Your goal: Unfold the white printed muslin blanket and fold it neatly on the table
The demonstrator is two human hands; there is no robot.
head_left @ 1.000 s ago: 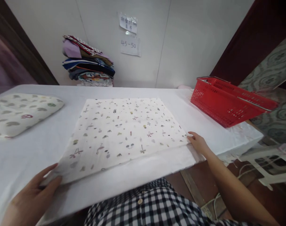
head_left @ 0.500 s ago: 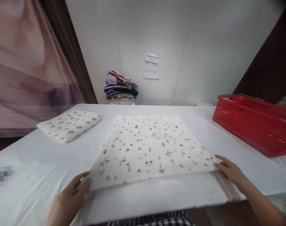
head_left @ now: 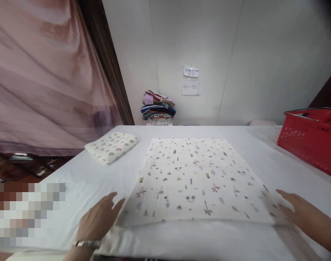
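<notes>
While cloth [head_left: 195, 181] stays flat, hands [head_left: 97, 217] [head_left: 309, 217] loosen.

Holds the left hand [head_left: 98, 215] forward and low with back mostly upward, thumb parted from loosely bent fingers. Points the right hand [head_left: 304, 212] inward, well apart from the left, with fingers extended and thumb separate. Shows the left wrist [head_left: 86, 235] near the lower edge.

The sheet [head_left: 192, 181] at centre looks like smooth, matt cloth; the basket [head_left: 309, 141] at right is plastic with a shiny metal handle [head_left: 301, 115]; the notes [head_left: 191, 88], upper centre, are paper.
</notes>
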